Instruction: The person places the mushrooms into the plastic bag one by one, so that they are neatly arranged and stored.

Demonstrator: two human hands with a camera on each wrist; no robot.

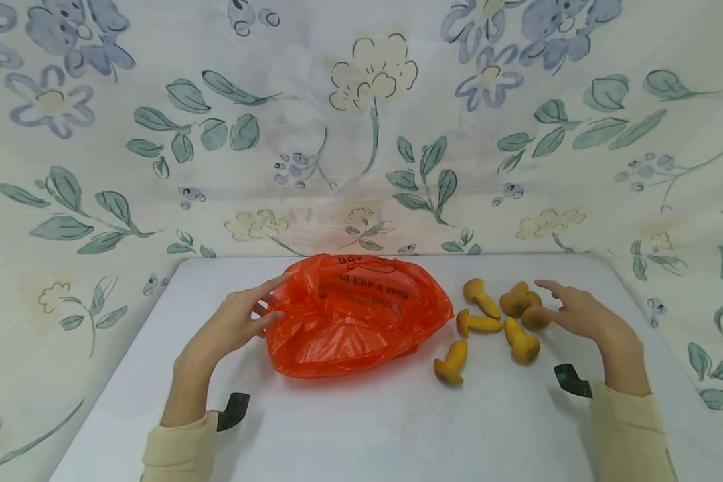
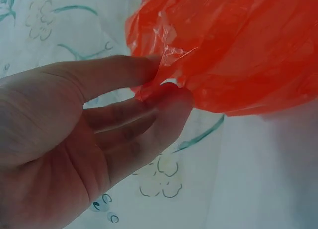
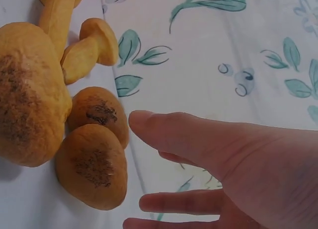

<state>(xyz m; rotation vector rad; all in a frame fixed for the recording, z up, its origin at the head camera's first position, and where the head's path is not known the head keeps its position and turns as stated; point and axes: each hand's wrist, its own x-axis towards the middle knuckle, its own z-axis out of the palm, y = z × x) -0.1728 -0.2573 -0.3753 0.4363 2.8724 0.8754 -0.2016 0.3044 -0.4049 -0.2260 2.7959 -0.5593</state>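
A white desk (image 1: 397, 428) spreads under the work, with 2 pale sleeves (image 1: 181, 448) entering at its near side.

The nearest mushroom (image 1: 450, 365) lies with its stem pointing away from the person. Past it, 3 more show their stems, and a cluster of brown caps (image 1: 517, 301) sits just beside the right hand (image 1: 578, 311). That grip is spread and holds nothing, its thumb right by a cap; whether they touch, I cannot tell. For a sure hold, I would bring thumb and fingertips to opposite sides of a single cap, pressing softly, since the flesh may bruise and a stem could snap.

To the left of the mushrooms lies the crumpled red bag (image 1: 349, 328), with the left hand (image 1: 235, 318) at its left edge. Thumb and fingers are apart there, with film against the tips; I cannot tell whether they pinch it. The film looks thin, so a light, steady hold should serve better than a tug, which might tear it or drag the bag.

Flowered cloth (image 1: 361, 194) hangs behind everything.
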